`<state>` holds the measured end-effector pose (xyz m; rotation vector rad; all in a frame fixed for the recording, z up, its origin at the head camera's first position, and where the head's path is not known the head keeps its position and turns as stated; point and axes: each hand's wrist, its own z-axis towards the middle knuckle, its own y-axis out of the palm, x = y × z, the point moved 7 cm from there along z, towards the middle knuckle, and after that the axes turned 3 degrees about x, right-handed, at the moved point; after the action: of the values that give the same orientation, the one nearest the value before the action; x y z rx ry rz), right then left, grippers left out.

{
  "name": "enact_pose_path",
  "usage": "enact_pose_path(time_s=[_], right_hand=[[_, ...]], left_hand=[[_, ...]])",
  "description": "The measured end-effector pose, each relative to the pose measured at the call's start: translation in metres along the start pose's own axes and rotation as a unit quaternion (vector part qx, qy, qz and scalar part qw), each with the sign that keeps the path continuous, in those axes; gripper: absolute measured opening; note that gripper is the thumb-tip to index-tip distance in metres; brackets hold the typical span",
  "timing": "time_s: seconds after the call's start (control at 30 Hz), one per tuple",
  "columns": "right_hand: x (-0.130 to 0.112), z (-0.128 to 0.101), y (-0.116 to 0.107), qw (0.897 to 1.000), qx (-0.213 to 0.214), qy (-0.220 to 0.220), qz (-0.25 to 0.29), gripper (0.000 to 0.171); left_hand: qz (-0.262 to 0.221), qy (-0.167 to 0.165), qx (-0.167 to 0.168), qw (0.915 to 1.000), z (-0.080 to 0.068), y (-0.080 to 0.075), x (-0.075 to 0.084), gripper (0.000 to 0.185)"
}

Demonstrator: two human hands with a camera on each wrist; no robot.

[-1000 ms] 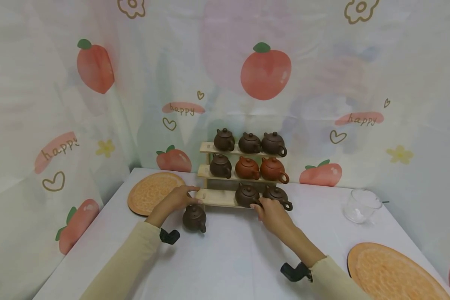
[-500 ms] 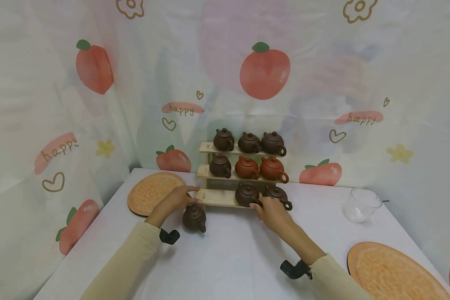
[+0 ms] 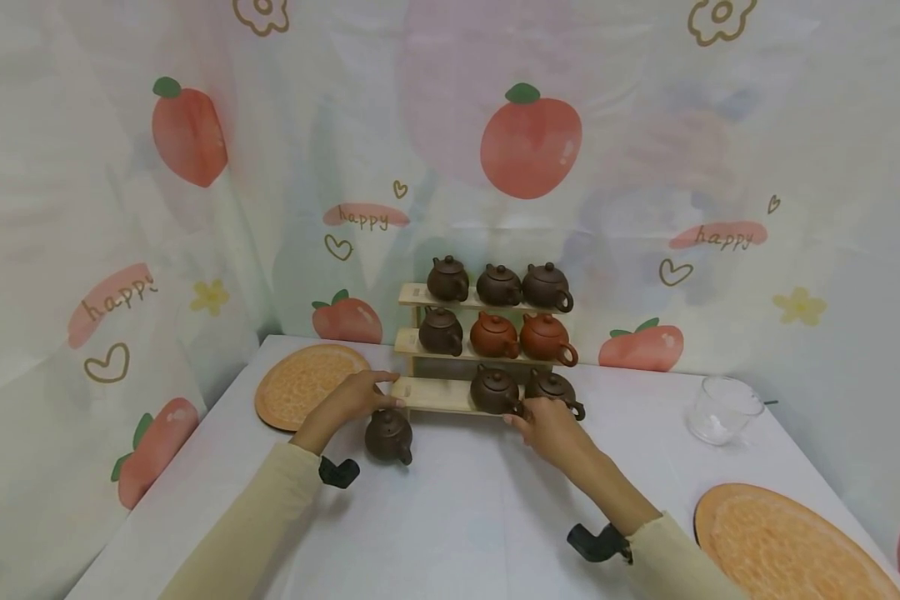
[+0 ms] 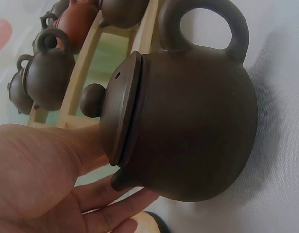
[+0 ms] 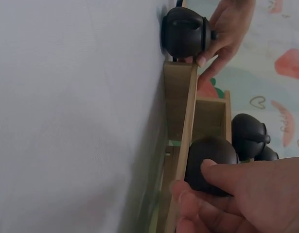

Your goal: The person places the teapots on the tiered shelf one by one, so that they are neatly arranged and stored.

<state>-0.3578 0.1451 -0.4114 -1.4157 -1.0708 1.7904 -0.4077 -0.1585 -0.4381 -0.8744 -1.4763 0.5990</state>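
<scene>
Table (image 3: 450, 517): white cloth, orange mats at near right (image 3: 787, 542) and far left (image 3: 303, 383)
Loose teapot (image 3: 388, 435): dark brown, standing on the cloth just in front of the rack's left end, lid on
Left hand (image 3: 352, 398): fingers stretched out and relaxed, tips on the left end of the lowest shelf, just behind the loose teapot, gripping nothing
Right hand (image 3: 551, 427): at the front edge of the lowest shelf, thumb pressed against a dark teapot (image 5: 210, 165) there, fingers under the board
Rack (image 3: 438, 396): pale wood, three steps, two dark pots low, one dark and two reddish in the middle, three dark on top
Glass cup (image 3: 723, 410): far right, well apart from both hands
</scene>
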Motion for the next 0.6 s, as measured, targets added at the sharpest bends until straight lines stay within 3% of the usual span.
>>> enact_pose_path(time_s=[0.23, 0.4, 0.6], right_hand=[[0.003, -0.008, 0.023, 0.994, -0.096, 0.034, -0.038, 0.031], [-0.012, -0.010, 0.039, 0.994, -0.102, 0.011, -0.040, 0.034], [-0.047, -0.010, 0.061, 0.992, -0.119, -0.040, -0.003, 0.036]], left_hand=[[0.001, 0.000, 0.004, 1.0000, 0.000, -0.002, 0.000, 0.064], [0.003, 0.007, 0.003, 1.0000, 0.001, -0.001, 0.000, 0.064], [0.008, 0.014, 0.004, 0.9999, 0.003, -0.001, 0.001, 0.064]])
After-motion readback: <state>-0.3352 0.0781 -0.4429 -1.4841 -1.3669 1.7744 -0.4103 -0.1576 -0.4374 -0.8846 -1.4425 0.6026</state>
